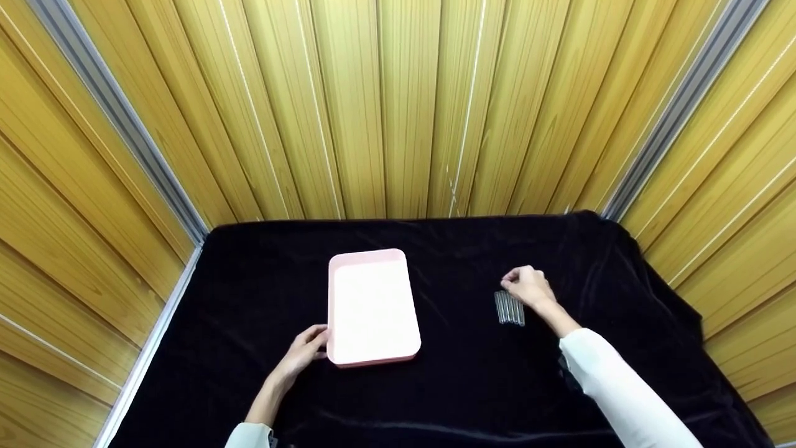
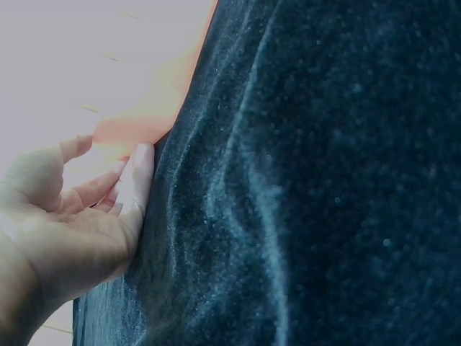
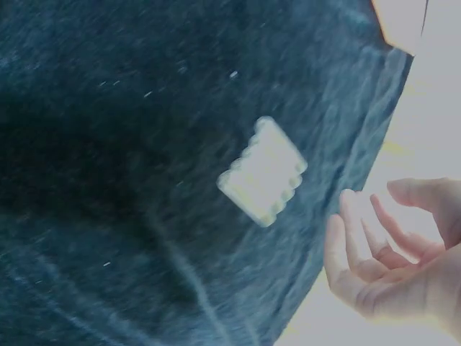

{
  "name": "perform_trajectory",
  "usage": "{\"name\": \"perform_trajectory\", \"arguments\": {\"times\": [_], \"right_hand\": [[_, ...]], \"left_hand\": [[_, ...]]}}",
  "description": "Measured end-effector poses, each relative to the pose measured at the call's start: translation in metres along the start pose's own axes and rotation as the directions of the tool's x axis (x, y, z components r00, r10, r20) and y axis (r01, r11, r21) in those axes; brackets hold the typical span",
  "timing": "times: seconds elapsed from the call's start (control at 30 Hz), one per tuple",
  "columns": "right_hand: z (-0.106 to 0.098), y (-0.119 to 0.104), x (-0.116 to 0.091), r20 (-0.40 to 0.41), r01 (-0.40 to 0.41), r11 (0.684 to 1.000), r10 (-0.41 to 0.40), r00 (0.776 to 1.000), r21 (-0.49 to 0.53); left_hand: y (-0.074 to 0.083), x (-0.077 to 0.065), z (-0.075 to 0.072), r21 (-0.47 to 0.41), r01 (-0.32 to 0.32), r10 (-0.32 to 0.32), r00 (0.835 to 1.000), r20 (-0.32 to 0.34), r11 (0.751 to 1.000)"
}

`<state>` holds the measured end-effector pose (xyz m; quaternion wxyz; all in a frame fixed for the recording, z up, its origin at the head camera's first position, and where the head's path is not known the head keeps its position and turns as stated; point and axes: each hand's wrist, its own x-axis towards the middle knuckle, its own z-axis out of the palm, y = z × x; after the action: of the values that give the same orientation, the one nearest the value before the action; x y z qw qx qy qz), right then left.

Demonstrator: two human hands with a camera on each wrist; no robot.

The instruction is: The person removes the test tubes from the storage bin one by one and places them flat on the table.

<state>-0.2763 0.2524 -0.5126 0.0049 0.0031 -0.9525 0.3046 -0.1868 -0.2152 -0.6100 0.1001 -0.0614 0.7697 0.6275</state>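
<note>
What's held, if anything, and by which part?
Right hand holds nothing. Left hand touches the pink tray by its near left corner; whether it grips is unclear.

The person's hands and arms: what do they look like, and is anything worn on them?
The left hand and right hand wear no gloves. The left sleeve and right sleeve are plain and whitish, ending short of the wrists. A small dark item shows beside the right cuff, too unclear to identify.

Black velvety cloth beneath a pink tray and, to its right, several slim silvery rods.
</note>
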Motion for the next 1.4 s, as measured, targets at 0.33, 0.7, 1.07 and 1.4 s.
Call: {"name": "perform_trajectory", "arguments": {"times": [0.33,0.7,1.07,1.4], "right_hand": [[0.024,-0.056,0.005,0.069,0.085,0.996,-0.085,0.994,0.007],[0.051,-0.113,0.003,0.099,0.157,0.988,-0.154,0.983,-0.017],[0.109,-0.151,-0.012,0.196,0.396,0.907,-0.418,0.887,0.143],[0.158,-0.165,-0.027,0.391,0.284,0.913,-0.385,0.836,0.292]], "left_hand": [[0.001,-0.002,-0.002,-0.022,-0.028,0.028,0.999,0.028,0.999],[0.001,-0.002,0.001,-0.016,-0.021,0.022,0.999,0.026,1.0],[-0.002,-0.004,-0.003,-0.012,-0.015,0.015,1.0,0.019,1.0],[0.0,0.0,0.0,-0.039,-0.027,0.028,0.999,0.03,0.999]]}}
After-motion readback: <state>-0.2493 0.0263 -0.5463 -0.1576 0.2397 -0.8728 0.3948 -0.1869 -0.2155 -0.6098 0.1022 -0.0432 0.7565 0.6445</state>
